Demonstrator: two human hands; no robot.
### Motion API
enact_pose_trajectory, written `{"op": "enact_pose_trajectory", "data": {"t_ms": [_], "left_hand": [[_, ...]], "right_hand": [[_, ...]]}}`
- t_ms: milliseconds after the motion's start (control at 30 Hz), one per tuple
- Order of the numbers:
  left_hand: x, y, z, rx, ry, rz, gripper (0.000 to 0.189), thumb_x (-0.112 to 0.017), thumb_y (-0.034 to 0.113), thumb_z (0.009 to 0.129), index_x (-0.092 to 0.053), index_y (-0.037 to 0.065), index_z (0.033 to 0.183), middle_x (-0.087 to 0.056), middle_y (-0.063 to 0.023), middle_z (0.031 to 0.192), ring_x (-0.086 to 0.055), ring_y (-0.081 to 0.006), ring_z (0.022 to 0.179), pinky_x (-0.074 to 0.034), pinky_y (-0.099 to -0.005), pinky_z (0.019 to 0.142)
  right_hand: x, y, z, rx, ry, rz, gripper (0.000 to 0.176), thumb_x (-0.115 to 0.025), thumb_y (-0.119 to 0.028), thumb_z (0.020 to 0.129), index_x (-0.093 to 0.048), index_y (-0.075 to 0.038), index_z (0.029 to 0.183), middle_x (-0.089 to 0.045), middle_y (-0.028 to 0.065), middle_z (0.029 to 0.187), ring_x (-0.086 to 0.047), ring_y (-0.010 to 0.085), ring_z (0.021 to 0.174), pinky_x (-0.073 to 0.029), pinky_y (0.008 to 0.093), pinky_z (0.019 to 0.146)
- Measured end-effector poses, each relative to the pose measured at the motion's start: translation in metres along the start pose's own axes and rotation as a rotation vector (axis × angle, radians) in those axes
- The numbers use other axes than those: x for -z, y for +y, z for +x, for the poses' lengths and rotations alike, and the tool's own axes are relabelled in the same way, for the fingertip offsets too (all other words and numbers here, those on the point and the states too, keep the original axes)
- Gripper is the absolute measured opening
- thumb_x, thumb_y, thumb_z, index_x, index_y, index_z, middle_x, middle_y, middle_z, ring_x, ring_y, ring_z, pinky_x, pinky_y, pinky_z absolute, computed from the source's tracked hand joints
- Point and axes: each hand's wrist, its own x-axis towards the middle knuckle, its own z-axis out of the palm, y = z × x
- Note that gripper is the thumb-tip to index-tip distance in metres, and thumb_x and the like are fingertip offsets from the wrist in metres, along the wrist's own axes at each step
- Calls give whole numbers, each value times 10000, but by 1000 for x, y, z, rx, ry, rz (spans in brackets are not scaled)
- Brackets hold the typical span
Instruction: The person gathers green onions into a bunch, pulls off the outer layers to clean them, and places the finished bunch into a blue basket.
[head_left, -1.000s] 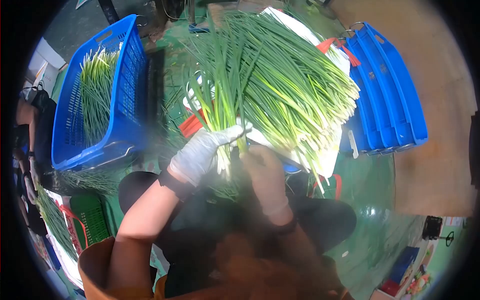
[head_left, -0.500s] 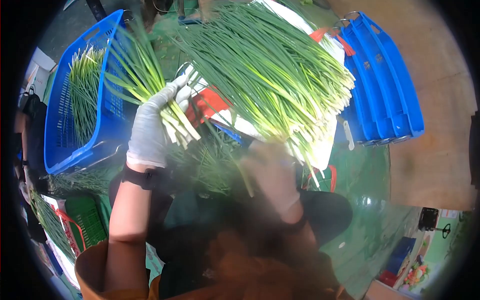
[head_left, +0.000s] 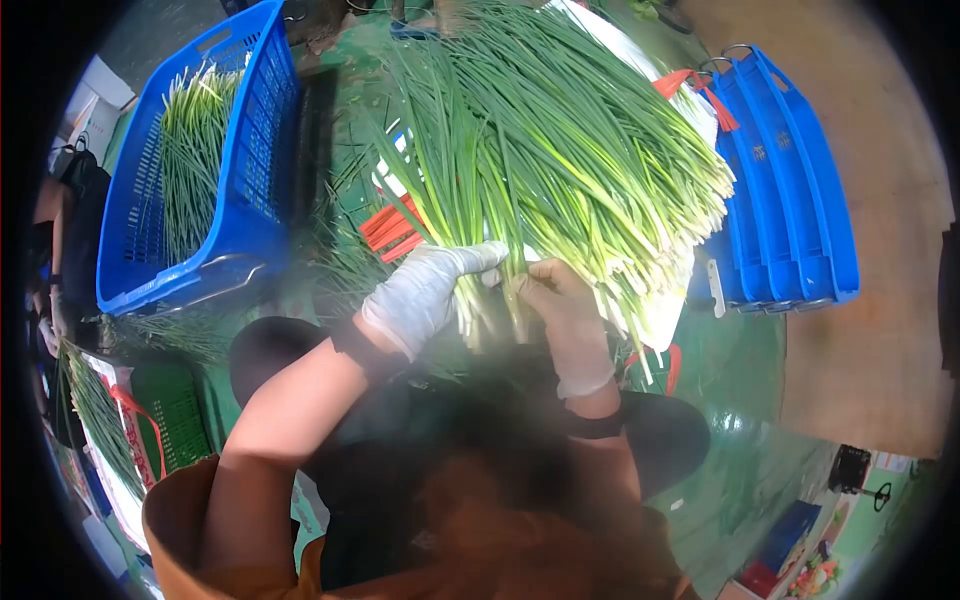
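My left hand [head_left: 425, 290], in a white glove, is closed around a bunch of green onions [head_left: 452, 210], their pale root ends pointing down toward my lap. Close on its right, my right hand [head_left: 570, 310], gloved too, pinches a few green onion stalks [head_left: 516, 265] between thumb and fingers. Behind both hands a big heap of green onions [head_left: 600, 170] lies slanted on a white sheet [head_left: 672, 318], white ends at the lower right. Leaves of the held bunch overlap the heap, so where one ends is hard to see.
At the left stands a blue crate [head_left: 268, 130] with green onions inside. Several blue crates [head_left: 790, 190] are nested at the right. Red strips [head_left: 392, 230] lie left of the heap. Loose greens litter the green floor [head_left: 745, 440]. Another person's hand [head_left: 50, 335] shows at the far left.
My left hand has brought its bunch rightward, from beside the crate to the heap's near edge. My right hand, blurred before, has risen slightly and now pinches stalks beside it.
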Motion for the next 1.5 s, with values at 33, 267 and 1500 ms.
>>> {"op": "enact_pose_trajectory", "data": {"t_ms": [33,267,1500], "left_hand": [[-1,0,0,-61,17,79,214,-597,41,877,-615,-26,1079,-658,-60,909,-595,-100,661,-516,-221,613],[-15,25,-16,20,36,3,185,-618,87,871,-621,-13,1028,-611,0,770,-582,-101,609,-509,-238,595],[-3,16,-16,94,102,8,294,-596,-30,834,-584,-26,1128,-653,-113,964,-652,-244,840,-544,-348,774]], "right_hand": [[-2,2,-1,43,10,22,114,-605,-115,893,-585,-3,893,-555,-12,746,-483,45,691,-398,216,622],[-10,5,-17,5,26,186,93,-568,-104,924,-573,-11,937,-558,5,817,-494,58,743,-406,214,669],[-23,11,-17,40,54,78,221,-609,-230,915,-610,-12,948,-507,-39,737,-425,50,665,-386,224,617]]}}
